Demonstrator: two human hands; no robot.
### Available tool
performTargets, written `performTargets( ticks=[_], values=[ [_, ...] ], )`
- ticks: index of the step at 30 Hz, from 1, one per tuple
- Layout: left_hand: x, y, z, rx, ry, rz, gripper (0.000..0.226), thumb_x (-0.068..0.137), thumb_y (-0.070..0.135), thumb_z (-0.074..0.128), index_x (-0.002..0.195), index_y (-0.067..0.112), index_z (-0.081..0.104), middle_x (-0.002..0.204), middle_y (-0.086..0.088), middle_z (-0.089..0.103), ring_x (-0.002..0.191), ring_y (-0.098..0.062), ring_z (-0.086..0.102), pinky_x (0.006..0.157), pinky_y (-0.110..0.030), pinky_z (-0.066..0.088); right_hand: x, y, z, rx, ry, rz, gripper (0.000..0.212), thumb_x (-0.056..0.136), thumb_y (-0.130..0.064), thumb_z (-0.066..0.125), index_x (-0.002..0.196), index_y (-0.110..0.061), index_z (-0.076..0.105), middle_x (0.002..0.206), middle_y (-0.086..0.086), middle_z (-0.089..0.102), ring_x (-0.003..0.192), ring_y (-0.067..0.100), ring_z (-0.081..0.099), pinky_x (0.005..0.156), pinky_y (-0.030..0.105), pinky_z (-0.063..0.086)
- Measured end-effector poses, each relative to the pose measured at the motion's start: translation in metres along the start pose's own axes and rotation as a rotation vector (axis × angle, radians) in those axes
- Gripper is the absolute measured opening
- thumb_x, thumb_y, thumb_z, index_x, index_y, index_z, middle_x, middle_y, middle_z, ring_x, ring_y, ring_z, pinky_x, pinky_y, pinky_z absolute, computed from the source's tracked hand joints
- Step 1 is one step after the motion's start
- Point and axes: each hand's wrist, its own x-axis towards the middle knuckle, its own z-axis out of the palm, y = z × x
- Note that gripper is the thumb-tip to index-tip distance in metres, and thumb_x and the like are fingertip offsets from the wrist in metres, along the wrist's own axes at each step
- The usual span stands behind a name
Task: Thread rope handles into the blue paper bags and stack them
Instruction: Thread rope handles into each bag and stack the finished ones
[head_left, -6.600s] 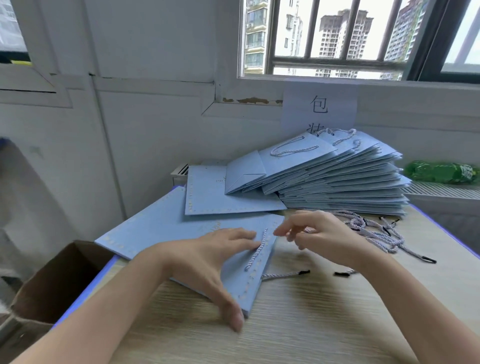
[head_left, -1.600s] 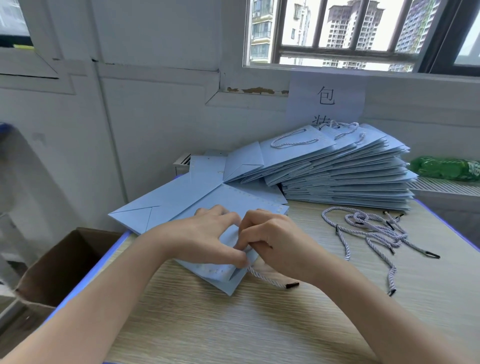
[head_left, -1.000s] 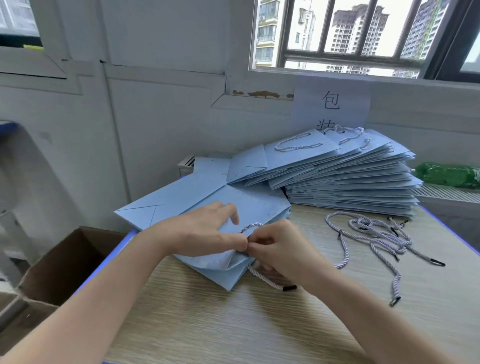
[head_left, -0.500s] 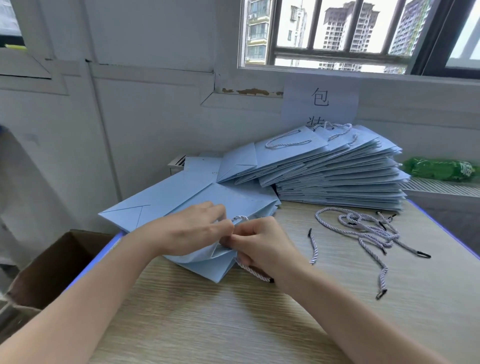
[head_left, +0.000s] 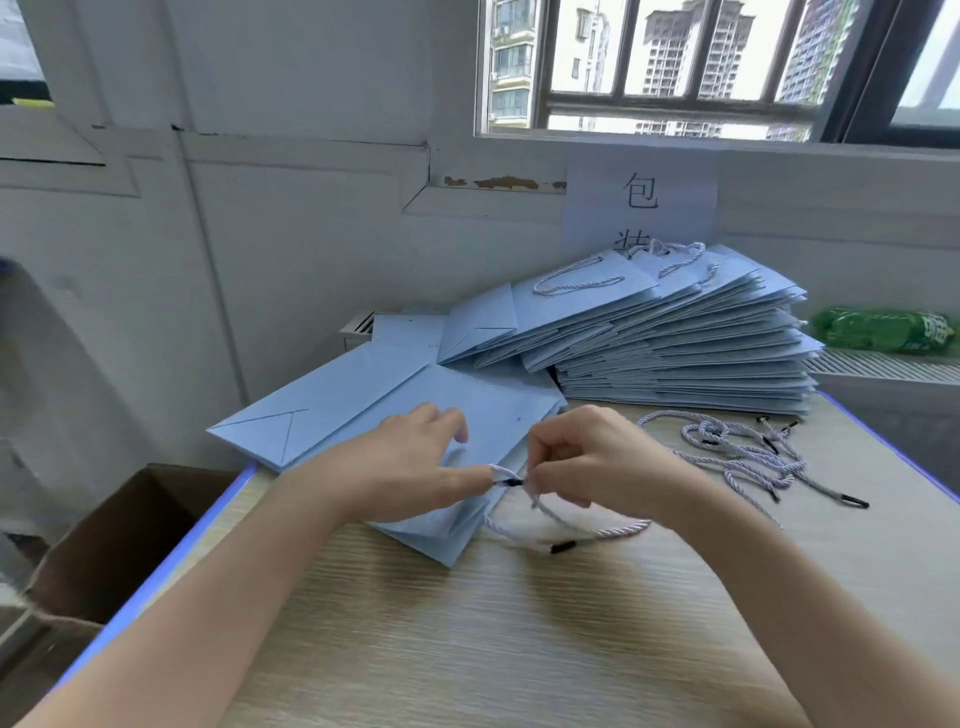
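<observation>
white wall (head_left: 291, 249), barred window (head_left: 675, 67)

Wood-grain table (head_left: 519, 649) with blue edging — carrying:
- tall stack of flat blue paper bags (head_left: 685, 353) at the far side, rope handles showing on top;
- unthreaded blue bags (head_left: 332, 410), overlapping, at the near left of the stack;
- loose tangle of white rope handles (head_left: 743, 457) with black tips, just in front of the stack — right side.
</observation>
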Motion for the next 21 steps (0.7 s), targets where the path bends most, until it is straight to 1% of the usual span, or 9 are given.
performTargets(
  ticks=[3,6,8,11,13,15,18,19,21],
  values=[
    [-0.002,-0.012,-0.001,0.060,0.023,-0.062,0.047,0.089,0.058,0.040,0.125,0.028,0.041,0.132,0.006,0.037,0.120,-0.018,0.037,0.102,-0.042,0.035,-0.009,0.016,-0.025,0.122,0.059,0.046,0.030,0.077,-0.003,0.063,0.052,-0.019,0.058,0.043,-0.001,0.046,0.044,0.015,0.036,0.046,0.023,0.028],
    [0.001,-0.020,-0.002,0.093,0.042,-0.083,0.053,0.089,0.065,0.038,0.126,0.028,0.042,0.129,0.006,0.037,0.122,-0.020,0.035,0.104,-0.044,0.034,-0.011,0.027,-0.039,0.234,0.153,0.088,0.024,0.080,0.001,0.059,0.057,-0.007,0.059,0.044,0.004,0.041,0.043,0.015,0.029,0.043,0.021,0.023],
    [0.006,-0.020,0.000,0.142,0.084,-0.091,0.059,0.087,0.069,0.029,0.128,0.029,0.042,0.129,0.005,0.037,0.123,-0.021,0.034,0.106,-0.043,0.032,-0.010,0.029,-0.039,0.237,0.094,0.096,0.027,0.082,0.001,0.055,0.056,-0.006,0.059,0.043,0.005,0.040,0.041,0.013,0.030,0.044,0.022,0.023],
    [0.014,-0.022,0.007,0.153,0.167,-0.079,0.055,0.091,0.064,0.029,0.135,0.033,0.039,0.137,0.002,0.032,0.130,-0.020,0.028,0.109,-0.040,0.026,-0.009,0.029,-0.031,0.087,-0.038,0.125,0.034,0.088,-0.014,0.055,0.055,-0.012,0.064,0.044,0.000,0.047,0.042,0.013,0.036,0.048,0.024,0.031],
    [0.018,-0.024,0.013,0.135,0.171,-0.059,0.054,0.095,0.059,0.031,0.143,0.035,0.032,0.152,0.001,0.020,0.142,-0.018,0.014,0.115,-0.040,0.015,-0.007,0.030,-0.025,-0.069,0.014,0.129,0.031,0.088,-0.024,0.059,0.059,-0.017,0.065,0.045,-0.005,0.051,0.044,0.010,0.042,0.053,0.024,0.036],
    [0.021,-0.024,0.017,0.131,0.152,-0.035,0.055,0.096,0.056,0.030,0.147,0.035,0.026,0.158,0.002,0.011,0.146,-0.016,0.007,0.119,-0.040,0.008,-0.003,0.031,-0.018,-0.148,0.104,0.102,0.023,0.086,-0.025,0.063,0.063,-0.020,0.064,0.051,-0.007,0.055,0.050,0.005,0.048,0.057,0.023,0.039],
    [0.024,-0.020,0.020,0.135,0.190,-0.009,0.054,0.096,0.056,0.032,0.145,0.033,0.031,0.153,0.002,0.026,0.142,-0.017,0.019,0.115,-0.037,0.017,0.001,0.025,0.000,-0.162,0.144,0.026,0.017,0.084,-0.030,0.066,0.069,-0.024,0.062,0.064,-0.008,0.057,0.057,0.004,0.046,0.056,0.017,0.036],
    [0.024,-0.018,0.021,0.143,0.219,0.002,0.052,0.095,0.057,0.033,0.142,0.034,0.035,0.147,0.004,0.033,0.137,-0.017,0.024,0.110,-0.036,0.021,0.002,0.023,0.007,-0.171,0.142,0.006,0.016,0.084,-0.034,0.066,0.073,-0.023,0.063,0.066,-0.008,0.057,0.058,0.004,0.046,0.055,0.016,0.035],
    [0.021,-0.010,0.022,0.150,0.266,0.031,0.048,0.093,0.059,0.034,0.133,0.034,0.043,0.130,0.005,0.041,0.126,-0.016,0.031,0.102,-0.036,0.028,0.006,0.021,0.019,-0.201,0.140,-0.016,0.020,0.082,-0.042,0.066,0.079,-0.022,0.064,0.067,-0.008,0.056,0.060,0.005,0.046,0.057,0.020,0.036]
  ],
)
